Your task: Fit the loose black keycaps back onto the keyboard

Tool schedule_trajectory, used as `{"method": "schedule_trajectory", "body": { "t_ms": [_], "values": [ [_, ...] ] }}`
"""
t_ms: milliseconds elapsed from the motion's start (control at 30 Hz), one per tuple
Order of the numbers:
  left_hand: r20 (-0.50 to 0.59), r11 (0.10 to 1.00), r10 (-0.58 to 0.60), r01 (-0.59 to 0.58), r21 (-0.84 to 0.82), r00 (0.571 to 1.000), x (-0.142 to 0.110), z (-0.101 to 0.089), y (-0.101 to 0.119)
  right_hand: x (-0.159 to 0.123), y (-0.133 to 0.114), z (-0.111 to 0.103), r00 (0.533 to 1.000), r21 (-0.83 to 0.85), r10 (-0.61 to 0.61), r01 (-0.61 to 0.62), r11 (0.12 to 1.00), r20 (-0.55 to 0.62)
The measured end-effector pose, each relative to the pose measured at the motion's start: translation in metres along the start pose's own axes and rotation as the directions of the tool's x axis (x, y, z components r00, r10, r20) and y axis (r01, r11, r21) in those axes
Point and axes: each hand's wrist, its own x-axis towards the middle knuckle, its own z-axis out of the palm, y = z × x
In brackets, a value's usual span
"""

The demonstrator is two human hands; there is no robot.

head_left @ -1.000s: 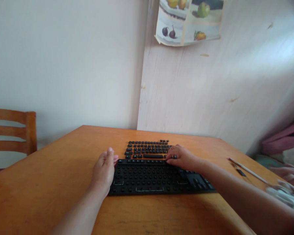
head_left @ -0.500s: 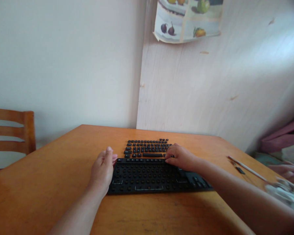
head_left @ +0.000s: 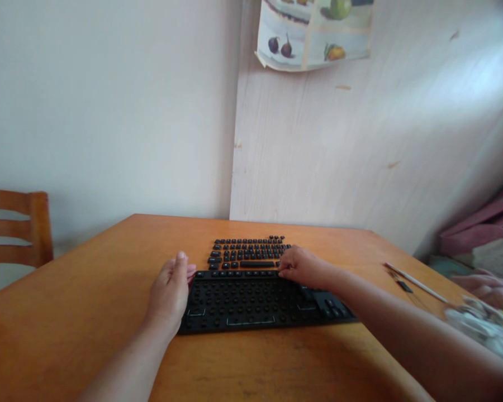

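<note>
A black keyboard (head_left: 247, 301) lies on the wooden table. Most of its main section is bare of keycaps, while a top row of keys (head_left: 238, 274) is in place. My left hand (head_left: 170, 293) rests against the keyboard's left edge, thumb up and fingers stretched forward. At the right part of the top row, my right hand (head_left: 304, 268) has its fingers pinched together on the keyboard; whatever lies under the fingertips is hidden. Just behind the keyboard are rows of loose black keycaps (head_left: 251, 249), with the long space bar (head_left: 257, 264) in the nearest row.
On the right of the table (head_left: 88, 301) lie a thin brush-like stick (head_left: 417, 282), a small dark tool (head_left: 403, 286) and a crumpled clear bag (head_left: 482, 329). A wooden chair (head_left: 39, 229) stands at the left. Fruit paintings (head_left: 314, 39) hang on the wall behind.
The whole view has shifted slightly, so everything sits a little further left. Both hands keep the same places on the keyboard, the right one still pinched at the top row.
</note>
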Motion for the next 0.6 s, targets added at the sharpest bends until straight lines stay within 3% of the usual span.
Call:
{"method": "schedule_trajectory", "body": {
  "t_ms": [300,433,600],
  "values": [
    [0.004,1.0,0.002,-0.002,0.016,1.0,0.001,-0.001,-0.002,0.001,-0.001,0.0,1.0,-0.041,-0.016,0.016,0.999,0.0],
    [0.009,1.0,0.0,0.0,0.014,1.0,0.001,0.0,-0.001,-0.009,0.0,-0.004,0.997,-0.077,-0.071,0.068,0.995,-0.041],
    [0.003,1.0,0.007,-0.007,0.019,1.0,0.001,0.0,0.001,-0.026,-0.004,-0.007,0.995,-0.115,-0.046,0.036,0.993,-0.086]
  ]
}}
